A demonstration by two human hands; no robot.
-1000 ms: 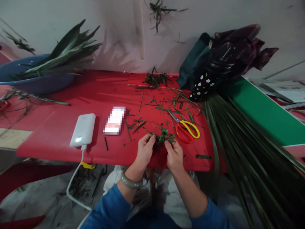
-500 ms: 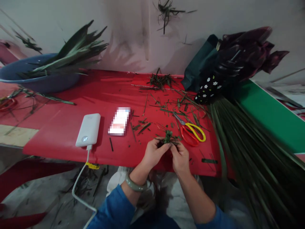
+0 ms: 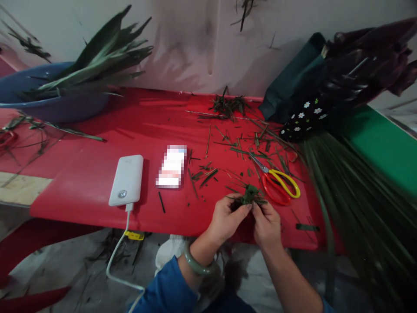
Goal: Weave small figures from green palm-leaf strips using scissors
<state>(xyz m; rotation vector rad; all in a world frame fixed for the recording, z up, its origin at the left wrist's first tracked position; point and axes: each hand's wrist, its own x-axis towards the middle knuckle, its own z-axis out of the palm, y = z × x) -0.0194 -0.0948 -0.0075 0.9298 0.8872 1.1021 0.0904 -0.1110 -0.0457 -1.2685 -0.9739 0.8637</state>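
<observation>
A small green piece woven from leaf strips [image 3: 250,193] is pinched between my two hands above the front part of the red-covered table [image 3: 176,215]. My left hand [image 3: 230,216] grips it from the left, thumb and fingers pressed together. From the right, my right hand [image 3: 267,221] holds it, with the thumb tip close to the other thumb. Loose strip ends stick out to both sides. Just beyond my right hand lie scissors [image 3: 276,184] with one red and one yellow handle. Cut leaf bits [image 3: 208,174] are scattered around.
A white power bank [image 3: 126,180] with a cable and a blurred phone [image 3: 172,167] lie at left. Behind them stands a blue basin [image 3: 65,108] with leaves. Long green leaves [image 3: 352,195] hang over the right edge. A dark plastic bag [image 3: 355,74] leans at back right.
The view has shifted, so the table and its objects appear moved, mostly leftward things slightly right. Both hands keep holding the woven leaf piece, with little visible change in their grip.
</observation>
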